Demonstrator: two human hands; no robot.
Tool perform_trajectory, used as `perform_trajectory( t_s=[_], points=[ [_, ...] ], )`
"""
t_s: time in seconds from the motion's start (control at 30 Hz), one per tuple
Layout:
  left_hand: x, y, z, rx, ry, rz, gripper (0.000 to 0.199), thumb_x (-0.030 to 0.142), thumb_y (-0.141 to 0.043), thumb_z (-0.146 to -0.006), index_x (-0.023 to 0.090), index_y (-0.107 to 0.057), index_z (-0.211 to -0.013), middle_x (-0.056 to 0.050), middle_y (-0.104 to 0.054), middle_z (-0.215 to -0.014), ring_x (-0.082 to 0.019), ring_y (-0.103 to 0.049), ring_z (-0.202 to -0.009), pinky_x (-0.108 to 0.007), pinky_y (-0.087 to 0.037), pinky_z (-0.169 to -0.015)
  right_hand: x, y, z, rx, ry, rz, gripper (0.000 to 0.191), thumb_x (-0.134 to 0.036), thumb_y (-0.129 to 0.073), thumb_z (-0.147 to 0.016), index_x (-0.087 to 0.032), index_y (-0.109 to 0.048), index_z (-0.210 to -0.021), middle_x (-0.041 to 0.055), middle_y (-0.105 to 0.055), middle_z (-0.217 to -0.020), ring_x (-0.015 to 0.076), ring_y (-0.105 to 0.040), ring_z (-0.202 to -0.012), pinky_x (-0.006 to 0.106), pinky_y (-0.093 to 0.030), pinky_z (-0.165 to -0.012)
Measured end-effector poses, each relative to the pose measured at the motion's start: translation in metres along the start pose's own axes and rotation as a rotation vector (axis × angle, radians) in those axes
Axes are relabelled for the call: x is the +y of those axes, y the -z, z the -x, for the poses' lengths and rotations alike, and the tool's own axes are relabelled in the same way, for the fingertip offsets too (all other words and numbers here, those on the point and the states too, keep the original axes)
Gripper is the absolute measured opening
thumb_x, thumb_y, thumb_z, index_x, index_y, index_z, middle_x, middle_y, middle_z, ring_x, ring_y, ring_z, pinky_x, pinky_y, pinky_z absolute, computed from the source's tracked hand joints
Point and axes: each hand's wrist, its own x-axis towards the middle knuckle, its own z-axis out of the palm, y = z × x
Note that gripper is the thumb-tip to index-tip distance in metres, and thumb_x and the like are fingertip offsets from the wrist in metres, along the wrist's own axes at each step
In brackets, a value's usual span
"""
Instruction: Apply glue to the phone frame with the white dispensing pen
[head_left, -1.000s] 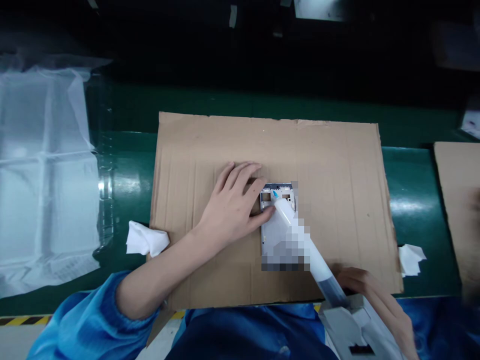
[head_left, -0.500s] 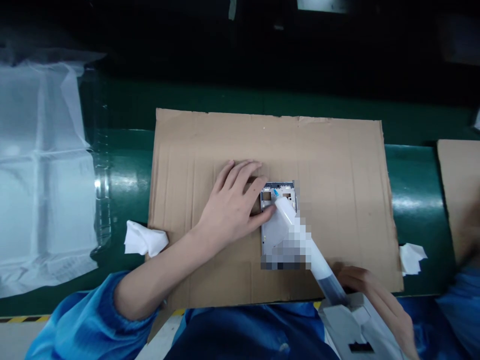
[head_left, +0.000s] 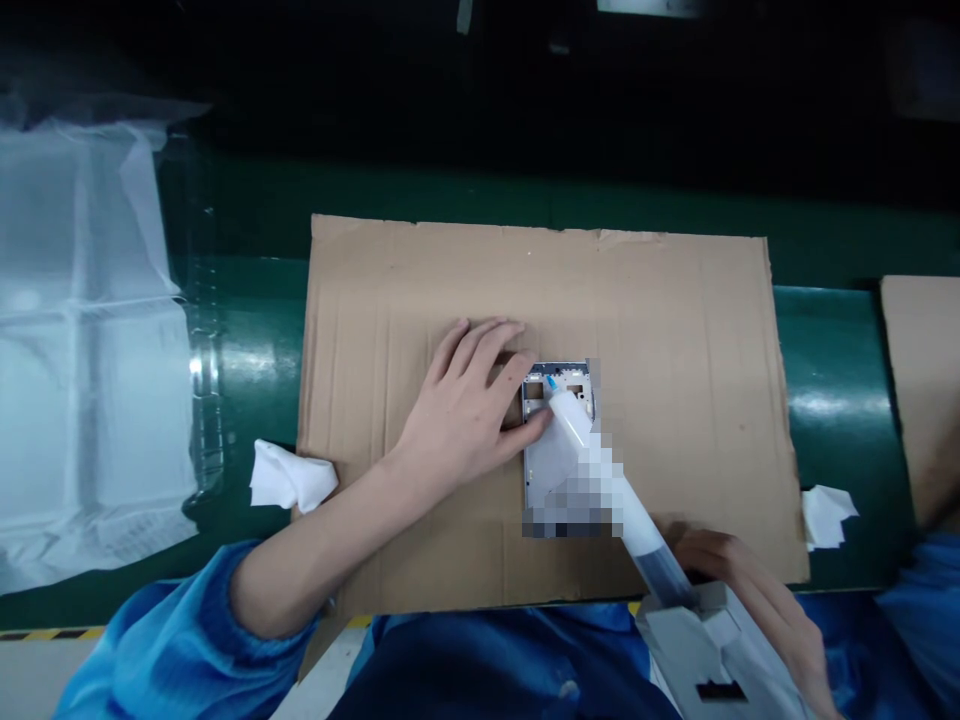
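A silver phone frame (head_left: pixel 541 447) lies flat on a brown cardboard sheet (head_left: pixel 690 330); part of its right and lower area is pixelated. My left hand (head_left: pixel 465 410) holds it from the left, index fingertip at the upper left corner and thumb over the left edge, the other fingers spread on the cardboard. Over the frame slants a glue gun (head_left: pixel 641 515) with a white tube, its blue nozzle tip (head_left: pixel 553 383) at the frame's upper part. At lower right, my right hand (head_left: pixel 757 590) is closed around the gun's grey body, which hides some of its fingers.
White crumpled wipes lie at the cardboard's left (head_left: pixel 289 477) and right (head_left: pixel 829 517) edges. Farther left stands a clear tray (head_left: pixel 120 330) with a white sheet. Another cardboard piece (head_left: pixel 926 350) and a co-worker's blue sleeve (head_left: pixel 926 600) appear at right, on the green table (head_left: pixel 840 400).
Almost nothing differs. The view has shifted very slightly; both hands, the glue gun and the phone frame keep their places.
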Motion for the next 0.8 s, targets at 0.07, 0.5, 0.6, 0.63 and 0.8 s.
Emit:
perform_trajectory(
  t_s=[0.07, 0.5, 0.6, 0.63, 0.8],
  points=[
    [0.000, 0.000, 0.000, 0.005, -0.002, -0.002, 0.042, 0.047, -0.061, -0.108, 0.016, -0.061, -0.137, -0.020, -0.057, -0.159, -0.038, -0.050, -0.155, -0.065, -0.034, -0.135, 0.000, -0.002, 0.001, 0.023, -0.011, -0.014, 0.016, -0.025, -0.056, -0.101, -0.027, -0.064, -0.114, 0.0052, -0.068, -0.114, 0.0259, -0.070, -0.106, 0.037, -0.061, -0.084],
    [0.001, 0.000, 0.001, 0.013, 0.002, -0.001, 0.041, 0.045, -0.064, -0.107, 0.016, -0.061, -0.136, -0.020, -0.057, -0.159, -0.038, -0.051, -0.154, -0.064, -0.035, -0.135, -0.009, -0.010, -0.001, 0.079, -0.068, -0.097, 0.007, -0.029, -0.058, -0.100, -0.027, -0.063, -0.105, 0.0048, -0.065, -0.100, 0.0267, -0.067, -0.092, 0.039, -0.055, -0.074],
    [0.001, 0.000, 0.001, 0.013, 0.000, 0.001, 0.042, 0.046, -0.065, -0.107, 0.016, -0.062, -0.135, -0.020, -0.057, -0.159, -0.038, -0.051, -0.154, -0.064, -0.035, -0.135, -0.010, -0.009, -0.002, 0.085, -0.062, -0.090, 0.004, -0.029, -0.060, -0.101, -0.027, -0.062, -0.103, 0.0046, -0.064, -0.096, 0.0263, -0.066, -0.088, 0.039, -0.054, -0.071],
    [0.001, 0.000, 0.001, 0.013, 0.001, 0.004, 0.042, 0.047, -0.065, -0.107, 0.017, -0.062, -0.135, -0.020, -0.057, -0.159, -0.038, -0.050, -0.155, -0.065, -0.035, -0.135, -0.010, -0.009, -0.002, 0.083, -0.057, -0.080, 0.004, -0.028, -0.059, -0.101, -0.026, -0.062, -0.104, 0.0045, -0.064, -0.096, 0.0256, -0.065, -0.087, 0.038, -0.054, -0.072],
    [0.001, -0.001, 0.000, 0.005, 0.007, 0.010, 0.043, 0.047, -0.066, -0.106, 0.018, -0.062, -0.137, -0.020, -0.057, -0.160, -0.038, -0.050, -0.155, -0.067, -0.034, -0.135, -0.004, -0.011, 0.001, 0.069, -0.066, -0.107, 0.006, -0.027, -0.057, -0.103, -0.026, -0.062, -0.106, 0.0048, -0.065, -0.095, 0.0244, -0.066, -0.089, 0.037, -0.054, -0.073]
  ],
)
